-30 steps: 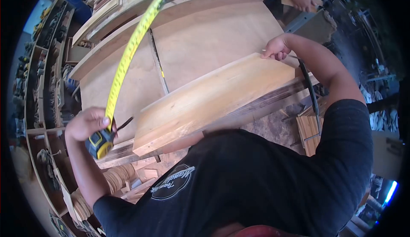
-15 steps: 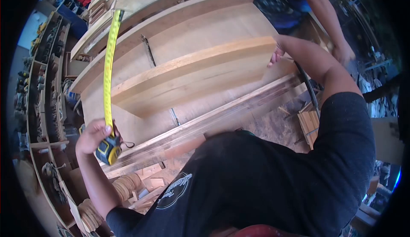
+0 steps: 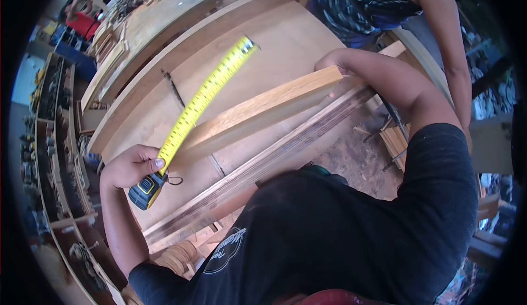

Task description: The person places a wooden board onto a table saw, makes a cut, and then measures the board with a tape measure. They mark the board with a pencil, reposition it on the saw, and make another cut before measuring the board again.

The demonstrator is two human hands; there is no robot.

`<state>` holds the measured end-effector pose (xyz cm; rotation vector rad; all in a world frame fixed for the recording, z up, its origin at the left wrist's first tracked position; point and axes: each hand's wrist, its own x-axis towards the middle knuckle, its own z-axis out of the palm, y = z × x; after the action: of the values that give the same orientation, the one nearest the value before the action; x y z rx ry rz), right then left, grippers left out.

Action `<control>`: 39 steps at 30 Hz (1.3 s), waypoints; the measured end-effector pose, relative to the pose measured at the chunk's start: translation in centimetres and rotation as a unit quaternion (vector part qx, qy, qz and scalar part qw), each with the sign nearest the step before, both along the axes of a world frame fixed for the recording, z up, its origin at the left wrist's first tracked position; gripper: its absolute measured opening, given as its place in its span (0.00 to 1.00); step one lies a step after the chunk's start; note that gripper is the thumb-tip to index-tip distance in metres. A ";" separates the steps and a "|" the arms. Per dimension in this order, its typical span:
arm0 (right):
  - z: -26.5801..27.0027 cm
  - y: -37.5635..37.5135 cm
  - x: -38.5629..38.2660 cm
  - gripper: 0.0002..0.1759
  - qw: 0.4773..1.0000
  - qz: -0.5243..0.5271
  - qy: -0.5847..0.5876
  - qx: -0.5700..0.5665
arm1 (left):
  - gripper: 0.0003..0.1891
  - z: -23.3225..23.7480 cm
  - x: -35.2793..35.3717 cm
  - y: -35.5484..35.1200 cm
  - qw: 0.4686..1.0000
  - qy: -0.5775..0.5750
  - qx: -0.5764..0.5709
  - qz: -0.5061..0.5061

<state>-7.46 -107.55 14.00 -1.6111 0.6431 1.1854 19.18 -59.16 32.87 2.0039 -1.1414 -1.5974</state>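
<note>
In my left hand [image 3: 132, 166] is a black and yellow tape measure [image 3: 147, 191], with the thumb pressed on the base of its blade. The yellow blade [image 3: 206, 95] sticks out up and to the right, above the work, its tip free in the air. My right hand [image 3: 331, 59] is at the right end of a wooden board [image 3: 269, 103] standing on edge, and seems to grip it; most of its fingers are hidden behind the board. Below the board lies a wide pale wooden panel [image 3: 263, 36] with a raised rail [image 3: 192, 33] along its far side.
Another person [image 3: 351, 8] stands at the top right, one arm [image 3: 453, 47] hanging beside the panel. A stack of long wooden strips [image 3: 269, 154] runs along the near side. Shelves with tools [image 3: 55, 162] line the left. A workbench [image 3: 170, 11] stands beyond the panel.
The tape blade has swung from nearly upright to slanting right. The board has shifted toward me and its right end left, my right hand moving with it. The other person's arm has moved.
</note>
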 end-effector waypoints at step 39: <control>8.7 6.9 -10.5 0.11 0.800 -0.338 -0.355 -0.344 | 0.15 -3.2 14.3 8.8 0.991 0.005 0.059 -0.118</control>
<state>-17.93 -100.66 22.70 -1.9675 1.0721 -0.2602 33.50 -50.40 29.67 1.9914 -1.3525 -1.8259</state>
